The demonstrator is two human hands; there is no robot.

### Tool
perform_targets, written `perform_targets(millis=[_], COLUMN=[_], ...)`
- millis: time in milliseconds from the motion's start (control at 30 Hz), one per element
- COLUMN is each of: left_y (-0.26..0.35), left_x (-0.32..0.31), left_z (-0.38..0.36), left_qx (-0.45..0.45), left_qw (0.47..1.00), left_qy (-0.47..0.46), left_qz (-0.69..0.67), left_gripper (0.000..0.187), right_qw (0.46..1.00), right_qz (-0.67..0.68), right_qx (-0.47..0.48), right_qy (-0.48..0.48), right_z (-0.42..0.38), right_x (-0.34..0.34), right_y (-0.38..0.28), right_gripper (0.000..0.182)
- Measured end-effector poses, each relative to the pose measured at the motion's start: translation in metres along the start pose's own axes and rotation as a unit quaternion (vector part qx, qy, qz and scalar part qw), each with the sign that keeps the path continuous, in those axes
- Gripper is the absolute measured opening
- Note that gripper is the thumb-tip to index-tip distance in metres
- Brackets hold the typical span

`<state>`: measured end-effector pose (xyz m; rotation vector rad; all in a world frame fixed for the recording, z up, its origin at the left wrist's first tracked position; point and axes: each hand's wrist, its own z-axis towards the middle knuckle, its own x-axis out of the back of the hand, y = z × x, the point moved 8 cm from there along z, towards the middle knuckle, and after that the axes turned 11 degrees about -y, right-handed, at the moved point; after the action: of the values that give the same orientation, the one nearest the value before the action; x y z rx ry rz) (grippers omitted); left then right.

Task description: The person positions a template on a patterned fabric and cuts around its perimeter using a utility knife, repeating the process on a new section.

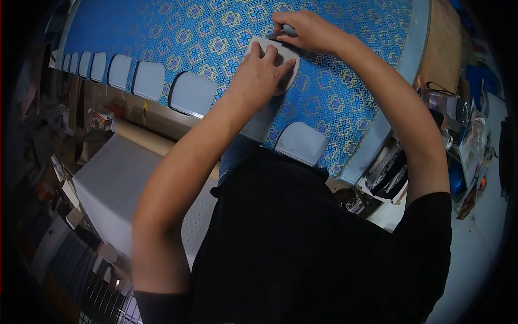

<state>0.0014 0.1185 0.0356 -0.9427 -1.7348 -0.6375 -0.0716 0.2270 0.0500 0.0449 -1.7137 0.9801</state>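
Observation:
My left hand lies spread over a pale rounded template, fingertips pressing it flat on blue patterned fabric. At the template's far edge, my right hand is closed around a small grey-handled cutting knife. Most of the knife is covered by the fingers, and its tip is hard to make out beside the template. Near my body, a rounded cut-out in the fabric bares the pale grey surface below. More such cut-outs run in a row along the left side of the cloth.
The table's metal edge runs along the right. Below left, a large roll of pale material lies by a light grey covered block. Jars, bags and other clutter stand at the right.

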Motion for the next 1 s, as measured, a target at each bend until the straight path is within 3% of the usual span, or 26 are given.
perform_targets(millis=[67,133,267,467,767,833,867,900,1000], left_y=[-0.002,-0.002,-0.004,-0.004,-0.010,-0.016,-0.018,-0.017,-0.019], left_x=[0.000,-0.004,-0.005,-0.009,-0.002,-0.004,-0.007,-0.007,-0.003], left_z=[0.001,0.003,0.001,0.001,-0.009,-0.013,-0.014,-0.015,-0.017], left_qx=[0.001,-0.007,0.007,0.007,0.026,0.039,0.051,0.054,0.061], left_qw=[1.000,0.999,0.997,0.997,0.993,0.986,0.983,0.983,0.980], left_qy=[0.014,0.000,0.004,0.023,0.021,0.041,0.042,0.043,0.057], left_qz=[-0.007,-0.052,-0.073,-0.077,-0.109,-0.159,-0.169,-0.173,-0.179], left_gripper=[0.075,0.059,0.057,0.056,0.069,0.077,0.081,0.081,0.081], right_qw=[1.000,1.000,1.000,0.999,0.991,0.972,0.973,0.963,0.965], right_qz=[-0.016,-0.005,0.002,0.023,0.087,0.118,0.118,0.196,0.168], right_qx=[0.021,0.000,-0.018,0.025,0.000,-0.006,-0.006,-0.091,-0.070], right_qy=[0.012,0.002,-0.020,0.043,0.104,0.203,0.198,0.163,0.188], right_z=[0.016,0.028,0.035,0.024,0.008,-0.006,-0.013,-0.021,-0.046], right_x=[-0.001,-0.003,-0.008,-0.010,-0.018,-0.001,0.003,0.007,0.017], right_y=[-0.006,-0.005,-0.004,-0.003,0.011,0.011,0.011,0.022,0.041], right_gripper=[0.018,0.018,0.018,0.020,0.020,0.024,0.024,0.027,0.026])
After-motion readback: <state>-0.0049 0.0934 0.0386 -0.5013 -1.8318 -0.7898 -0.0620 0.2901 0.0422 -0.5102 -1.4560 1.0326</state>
